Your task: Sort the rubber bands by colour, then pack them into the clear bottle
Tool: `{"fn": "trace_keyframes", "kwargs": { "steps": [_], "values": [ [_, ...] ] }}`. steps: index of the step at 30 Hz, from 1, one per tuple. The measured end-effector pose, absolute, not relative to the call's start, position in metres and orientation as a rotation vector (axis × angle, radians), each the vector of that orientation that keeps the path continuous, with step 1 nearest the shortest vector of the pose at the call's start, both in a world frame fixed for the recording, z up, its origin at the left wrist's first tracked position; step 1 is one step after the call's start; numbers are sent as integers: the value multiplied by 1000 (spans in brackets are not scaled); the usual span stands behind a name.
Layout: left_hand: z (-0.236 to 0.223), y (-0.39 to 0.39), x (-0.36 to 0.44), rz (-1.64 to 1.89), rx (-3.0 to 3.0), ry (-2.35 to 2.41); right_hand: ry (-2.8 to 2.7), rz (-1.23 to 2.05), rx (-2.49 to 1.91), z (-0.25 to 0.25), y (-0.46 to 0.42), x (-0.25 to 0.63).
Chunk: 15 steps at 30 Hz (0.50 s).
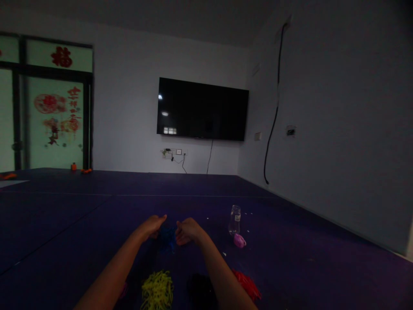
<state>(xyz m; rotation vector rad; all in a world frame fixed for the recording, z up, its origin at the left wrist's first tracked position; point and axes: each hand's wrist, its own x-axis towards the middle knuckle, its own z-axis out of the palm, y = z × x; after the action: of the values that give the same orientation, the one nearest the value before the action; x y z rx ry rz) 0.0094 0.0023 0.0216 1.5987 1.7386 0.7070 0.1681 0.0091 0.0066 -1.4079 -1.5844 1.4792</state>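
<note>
Both hands meet over the purple floor mat (pixel 306 258), left hand (pixel 152 225) and right hand (pixel 189 231) pinching a blue bundle (pixel 167 239) between them, as if to pull it apart. Yellow strands (pixel 157 289) and red strands (pixel 248 284) lie near; a clear bottle (pixel 235 219) stands to the right

Dim home-like room: black wall-mounted television (pixel 202 109) and red paper-cut door decorations (pixel 61 57) far beyond the fingers (pixel 163 218), purple padded floor mat (pixel 97 206) beneath.

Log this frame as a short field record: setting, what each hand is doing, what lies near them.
setting: dim room, purple floor mat, dark wall screen
left hand: closed on blue bundle
right hand: closed on the same blue bundle
near arms: yellow strands, red strands, a dark pile
right of hands: clear bottle upright, pink object beside it
</note>
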Motion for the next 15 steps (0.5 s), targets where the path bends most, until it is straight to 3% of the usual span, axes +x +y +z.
{"fn": "trace_keyframes", "kwargs": {
  "steps": [5, 10, 15],
  "values": [
    [18, 2, 1, 683, 1575, 1794, -1858, 1818, -1159, -2, 2, 167],
    [11, -6, 10, 505, 1446, 1698, -1755, 1543, -1090, -11, 17, 166],
    [17, -6, 17, 711, 1402, 1452, -1795, 1594, -1147, -6, 16, 174]
  ]
}}
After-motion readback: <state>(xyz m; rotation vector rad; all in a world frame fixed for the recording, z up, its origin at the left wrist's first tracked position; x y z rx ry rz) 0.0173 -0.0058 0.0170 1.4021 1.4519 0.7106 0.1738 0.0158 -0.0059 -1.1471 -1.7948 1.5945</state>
